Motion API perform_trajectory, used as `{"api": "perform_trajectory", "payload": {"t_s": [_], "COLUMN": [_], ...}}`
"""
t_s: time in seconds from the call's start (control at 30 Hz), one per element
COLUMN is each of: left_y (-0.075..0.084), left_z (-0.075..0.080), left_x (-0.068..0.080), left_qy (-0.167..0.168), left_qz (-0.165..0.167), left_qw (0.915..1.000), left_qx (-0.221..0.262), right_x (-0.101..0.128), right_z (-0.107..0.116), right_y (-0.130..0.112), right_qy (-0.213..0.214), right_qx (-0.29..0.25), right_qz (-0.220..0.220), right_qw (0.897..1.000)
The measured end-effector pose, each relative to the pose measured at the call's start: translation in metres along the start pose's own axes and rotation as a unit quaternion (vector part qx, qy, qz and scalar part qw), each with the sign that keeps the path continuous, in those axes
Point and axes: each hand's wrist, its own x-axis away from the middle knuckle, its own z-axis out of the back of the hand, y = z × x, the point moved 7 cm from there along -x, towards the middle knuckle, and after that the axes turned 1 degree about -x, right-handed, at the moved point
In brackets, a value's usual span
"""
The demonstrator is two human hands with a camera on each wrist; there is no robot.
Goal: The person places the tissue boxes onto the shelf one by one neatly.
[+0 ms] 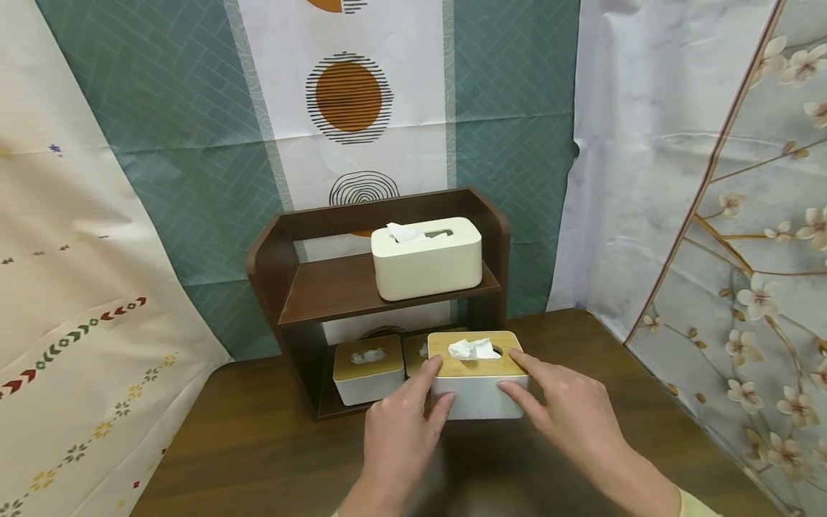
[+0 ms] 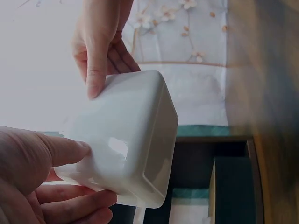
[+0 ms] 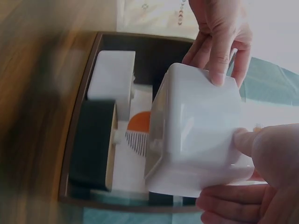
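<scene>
Two hands grip a bamboo-lidded tissue box in front of a small wooden shelf.

The dark wooden table (image 1: 258, 445) carries a two-tier shelf (image 1: 278, 266). Four tissue boxes show: an all-white tissue box (image 1: 428, 258) on the upper tier, two bamboo-lidded ones below, including the left lower box (image 1: 368, 371), and the held tissue box (image 1: 477, 377) at the shelf's front right. The left hand (image 1: 403, 431) clasps its left end, the right hand (image 1: 568, 416) its right end, thumbs against the white front wall. No readable writing.
</scene>
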Motion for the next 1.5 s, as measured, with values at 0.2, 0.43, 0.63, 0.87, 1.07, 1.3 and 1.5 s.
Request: {"api": "perform_trajectory", "payload": {"t_s": [0.2, 0.43, 0.63, 0.87, 1.07, 1.3, 1.5], "left_y": [-0.013, -0.029, -0.039, -0.048, -0.059, -0.077, -0.089], "left_z": [0.022, 0.047, 0.067, 0.094, 0.116, 0.14, 0.156], "left_x": [0.005, 0.008, 0.008, 0.008, 0.01, 0.007, -0.002], "left_qy": [0.029, 0.043, 0.061, 0.083, 0.094, 0.133, 0.154], "left_qz": [-0.004, 0.01, 0.014, 0.02, 0.047, 0.048, 0.05], "left_qw": [0.9994, 0.9984, 0.9972, 0.9946, 0.9916, 0.9854, 0.9815], "left_qx": [-0.019, -0.035, -0.042, -0.059, -0.076, -0.095, -0.103], "right_x": [-0.011, -0.025, -0.038, -0.052, -0.066, -0.091, -0.11], "right_z": [-0.006, -0.012, -0.019, -0.024, -0.026, -0.034, -0.043], "right_y": [-0.02, -0.042, -0.058, -0.077, -0.098, -0.125, -0.142], "right_qy": [0.015, 0.02, 0.008, 0.007, 0.016, 0.025, 0.019], "right_qx": [-0.027, -0.061, -0.082, -0.107, -0.127, -0.136, -0.15], "right_qz": [0.032, 0.057, 0.064, 0.088, 0.113, 0.126, 0.131], "right_qw": [0.999, 0.996, 0.995, 0.99, 0.985, 0.982, 0.98]}}
